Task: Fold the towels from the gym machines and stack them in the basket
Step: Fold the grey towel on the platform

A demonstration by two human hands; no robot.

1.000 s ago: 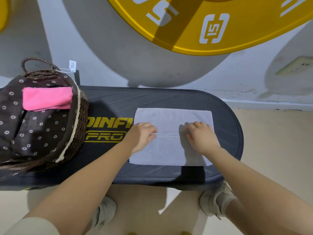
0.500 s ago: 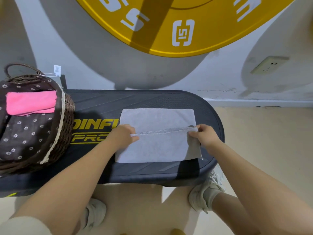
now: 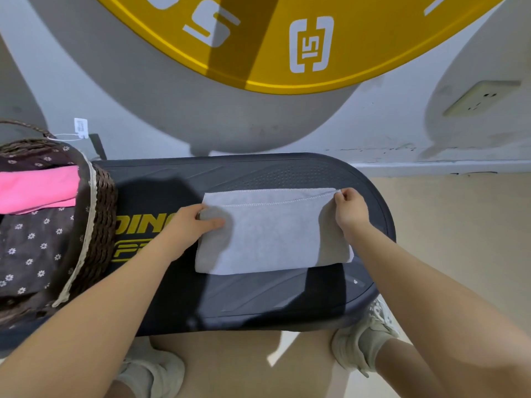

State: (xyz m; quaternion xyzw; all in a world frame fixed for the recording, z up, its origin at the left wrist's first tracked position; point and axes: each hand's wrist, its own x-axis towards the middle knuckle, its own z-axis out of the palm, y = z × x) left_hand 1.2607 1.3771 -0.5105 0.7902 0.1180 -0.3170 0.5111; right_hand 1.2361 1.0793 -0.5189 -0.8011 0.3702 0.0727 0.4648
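Note:
A light grey towel (image 3: 273,234) lies folded on a black gym platform (image 3: 258,300), its stitched hem running near the far edge. My left hand (image 3: 195,222) grips the towel's left end, thumb on top. My right hand (image 3: 350,208) pinches the towel's far right corner, slightly raised. A wicker basket (image 3: 100,214) with a dark flowered lining stands on the platform's left end. A folded pink towel (image 3: 37,188) lies inside it.
A big yellow weight plate (image 3: 287,38) leans on the grey wall behind the platform. A wall socket (image 3: 479,97) is at the right. My two shoes (image 3: 370,340) stand on the beige floor in front of the platform.
Both hands carried the towel's near edge up and over towards the far edge, folding it in half. The hem now sits close to the far side. The camera moved nearer.

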